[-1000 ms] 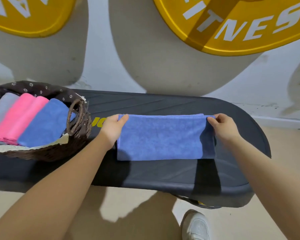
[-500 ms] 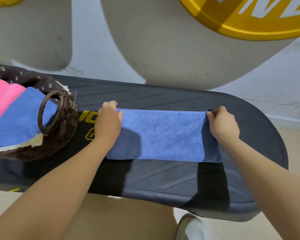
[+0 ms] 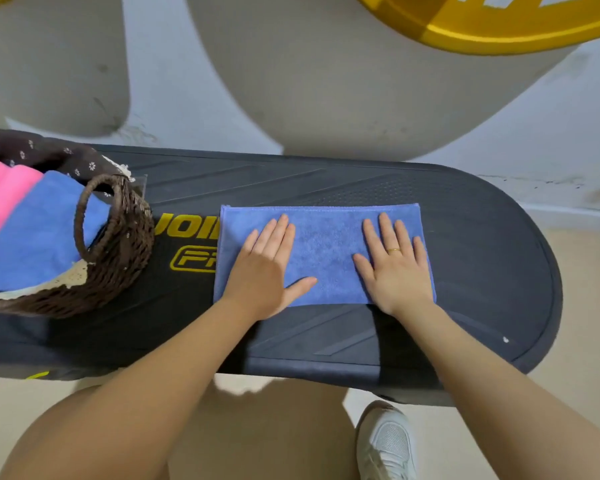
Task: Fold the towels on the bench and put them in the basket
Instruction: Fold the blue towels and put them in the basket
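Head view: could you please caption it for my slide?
Both hands, left and right, press a folded blue microfibre towel flat on the black bench.

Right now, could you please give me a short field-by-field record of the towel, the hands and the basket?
towel on bench: blue towel, folded, flat on the black bench
left hand: flat on the towel, fingers straight
right hand: flat on the towel, ring on one finger
basket: wicker, left end of bench, holds pink towel and another blue towel

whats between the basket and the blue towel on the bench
In the head view, only bare black bench top with yellow lettering lies between the wicker basket and the blue towel; nothing stands there.
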Action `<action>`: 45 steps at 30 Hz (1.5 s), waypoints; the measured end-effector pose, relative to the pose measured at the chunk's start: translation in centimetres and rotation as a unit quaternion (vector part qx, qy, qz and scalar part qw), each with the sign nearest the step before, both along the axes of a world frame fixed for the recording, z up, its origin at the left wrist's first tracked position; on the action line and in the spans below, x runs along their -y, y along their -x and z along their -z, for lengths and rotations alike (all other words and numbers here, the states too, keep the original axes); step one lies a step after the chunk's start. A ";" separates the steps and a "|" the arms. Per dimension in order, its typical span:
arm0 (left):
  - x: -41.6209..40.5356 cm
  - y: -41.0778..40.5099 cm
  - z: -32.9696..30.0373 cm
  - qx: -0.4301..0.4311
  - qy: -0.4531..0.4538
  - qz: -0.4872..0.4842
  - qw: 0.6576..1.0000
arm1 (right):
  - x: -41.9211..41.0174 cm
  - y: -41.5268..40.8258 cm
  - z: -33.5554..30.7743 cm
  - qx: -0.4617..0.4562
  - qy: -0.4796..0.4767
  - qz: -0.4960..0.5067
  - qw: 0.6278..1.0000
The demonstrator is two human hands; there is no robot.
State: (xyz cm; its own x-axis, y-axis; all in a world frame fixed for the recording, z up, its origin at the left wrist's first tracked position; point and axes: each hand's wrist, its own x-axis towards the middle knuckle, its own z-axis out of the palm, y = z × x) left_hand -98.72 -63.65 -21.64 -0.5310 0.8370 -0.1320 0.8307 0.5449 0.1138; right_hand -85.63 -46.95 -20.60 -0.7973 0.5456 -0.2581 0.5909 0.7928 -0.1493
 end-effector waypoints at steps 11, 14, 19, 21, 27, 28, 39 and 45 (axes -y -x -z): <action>-1.1 -1.2 -1.8 0.079 0.054 -0.073 0.993 | -1.1 -2.5 -2.7 -0.062 0.071 0.167 0.981; -2.7 -2.2 -2.2 0.093 0.013 -0.055 0.994 | -1.2 -2.8 -3.2 -0.134 0.129 0.237 0.953; -5.5 -4.0 -2.2 0.092 -0.035 0.010 0.995 | -2.4 -1.7 -3.7 -0.188 0.310 0.377 0.852; -6.0 -4.3 -1.8 0.072 -0.026 0.039 0.996 | -2.5 -1.5 -4.6 -0.186 0.429 0.396 0.790; -8.5 -6.5 -1.4 0.125 -0.011 0.102 0.987 | -4.1 -3.6 -7.1 -0.233 0.611 0.330 0.680; -9.2 -7.0 -1.6 0.155 -0.020 0.099 0.983 | -4.2 -3.8 -7.6 -0.249 0.594 0.324 0.694; -5.0 -4.2 -6.1 0.557 -0.359 -0.317 0.678 | 4.4 1.9 -8.4 -0.165 0.406 0.112 0.892; -1.7 -1.0 -5.4 0.360 -0.260 -0.287 0.848 | 7.1 3.0 -7.4 -0.204 0.354 0.056 0.911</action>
State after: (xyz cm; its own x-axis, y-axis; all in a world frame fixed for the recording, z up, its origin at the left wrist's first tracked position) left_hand -97.75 -61.90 -16.25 -0.8095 0.5120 -0.2875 0.0575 0.5564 0.8289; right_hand -88.59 -54.05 -13.23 -0.8549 0.4422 -0.2713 0.4431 0.3505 -0.8251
